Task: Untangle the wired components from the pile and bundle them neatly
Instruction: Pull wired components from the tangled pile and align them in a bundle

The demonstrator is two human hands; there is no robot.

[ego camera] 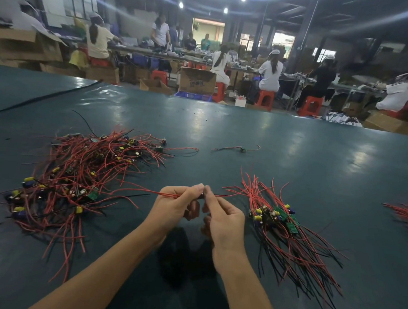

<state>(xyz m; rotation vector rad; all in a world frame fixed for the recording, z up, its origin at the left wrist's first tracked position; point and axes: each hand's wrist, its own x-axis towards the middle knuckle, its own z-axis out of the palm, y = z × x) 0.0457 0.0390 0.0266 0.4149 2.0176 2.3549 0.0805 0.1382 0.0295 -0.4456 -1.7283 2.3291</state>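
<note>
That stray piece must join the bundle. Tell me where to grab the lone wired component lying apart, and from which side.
Pinch the lone wired component by its small green board, coming down from above and pinching its near and far edges: its wires trail flat to left and right, so those edges are free.

tangled pile (pixel 80 179) lies left on the table (pixel 291 158), bundle (pixel 286 228) right.

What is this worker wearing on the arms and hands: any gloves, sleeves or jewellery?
Nothing that shows. The left hand and the right hand are bare, with no gloves and no rings visible. Both forearms are uncovered down to the picture's bottom edge: no sleeves, watch or wrist strap in view.
</note>
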